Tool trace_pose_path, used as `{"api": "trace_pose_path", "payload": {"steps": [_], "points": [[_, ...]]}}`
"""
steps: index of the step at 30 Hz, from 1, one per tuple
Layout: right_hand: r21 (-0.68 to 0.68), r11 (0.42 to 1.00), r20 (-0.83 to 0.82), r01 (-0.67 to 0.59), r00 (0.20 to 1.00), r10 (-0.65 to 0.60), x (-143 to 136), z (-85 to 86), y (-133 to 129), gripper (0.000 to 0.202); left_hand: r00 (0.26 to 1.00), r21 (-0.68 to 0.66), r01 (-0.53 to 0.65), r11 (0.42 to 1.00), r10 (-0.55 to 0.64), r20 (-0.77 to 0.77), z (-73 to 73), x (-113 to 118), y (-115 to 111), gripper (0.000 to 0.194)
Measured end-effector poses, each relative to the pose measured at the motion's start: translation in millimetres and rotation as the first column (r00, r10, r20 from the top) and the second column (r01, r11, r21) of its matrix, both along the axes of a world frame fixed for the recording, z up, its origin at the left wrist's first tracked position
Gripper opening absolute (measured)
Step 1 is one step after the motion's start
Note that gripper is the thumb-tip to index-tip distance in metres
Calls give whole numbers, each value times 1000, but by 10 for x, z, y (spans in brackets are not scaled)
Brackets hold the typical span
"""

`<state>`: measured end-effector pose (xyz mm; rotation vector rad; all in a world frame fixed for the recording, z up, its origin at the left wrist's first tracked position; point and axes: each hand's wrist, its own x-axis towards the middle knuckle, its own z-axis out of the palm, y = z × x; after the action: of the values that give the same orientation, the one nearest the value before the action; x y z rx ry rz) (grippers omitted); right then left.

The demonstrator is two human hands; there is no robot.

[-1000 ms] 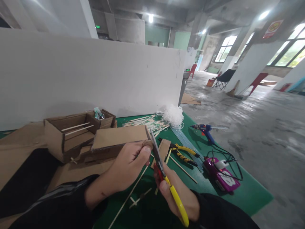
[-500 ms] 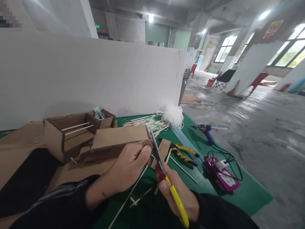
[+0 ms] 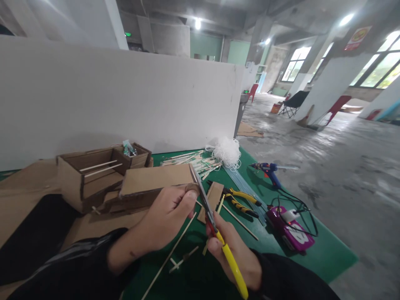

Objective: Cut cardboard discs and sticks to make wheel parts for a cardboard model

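My left hand (image 3: 167,214) is closed, pinching a small brown cardboard piece (image 3: 193,187) with a curved edge between thumb and fingers. Yellow-handled scissors (image 3: 231,262) are in my right hand (image 3: 236,246), their blades pointing up and away beside the cardboard piece. Whether the blades touch its edge I cannot tell. Just behind my left hand lies a cardboard box form (image 3: 159,178) with a flat top. Below my hands a long thin wooden stick (image 3: 170,255) and a small cross of sticks (image 3: 178,264) rest on the green mat.
An open cardboard box (image 3: 70,179) stands at the left, two sticks across it. Farther back are many wooden sticks (image 3: 183,158) and a tangle of white cord (image 3: 227,153). Pliers (image 3: 242,201), a blue glue gun (image 3: 271,171) and a purple power strip (image 3: 289,229) lie to the right.
My left hand and the cardboard piece have shifted slightly left. The scissor blades have tilted a little left with them; the grip of both hands looks the same.
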<state>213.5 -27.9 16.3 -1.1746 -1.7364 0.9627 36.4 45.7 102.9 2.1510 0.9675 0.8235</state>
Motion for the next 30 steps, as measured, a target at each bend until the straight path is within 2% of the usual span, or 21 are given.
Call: {"api": "trace_pose_path", "payload": {"steps": [6,13,17,30], "points": [[-25,1000,26,9,1000,-8,2,15,10,58,999,7,-8,1000,8,-35,35,-35,3,46],[65,998,80,-18,997,12,15,-34,-6,44,999,0,30,1000,-30,-27,79,-34,7,44],[75,996,50,-40,998,36,14,-12,-9,39,997,3,70,998,-70,10,99,-24,2,41],[-35,999,29,0,1000,1,15,-32,6,60,995,9,93,996,-93,-26,127,-50,3,41]]}}
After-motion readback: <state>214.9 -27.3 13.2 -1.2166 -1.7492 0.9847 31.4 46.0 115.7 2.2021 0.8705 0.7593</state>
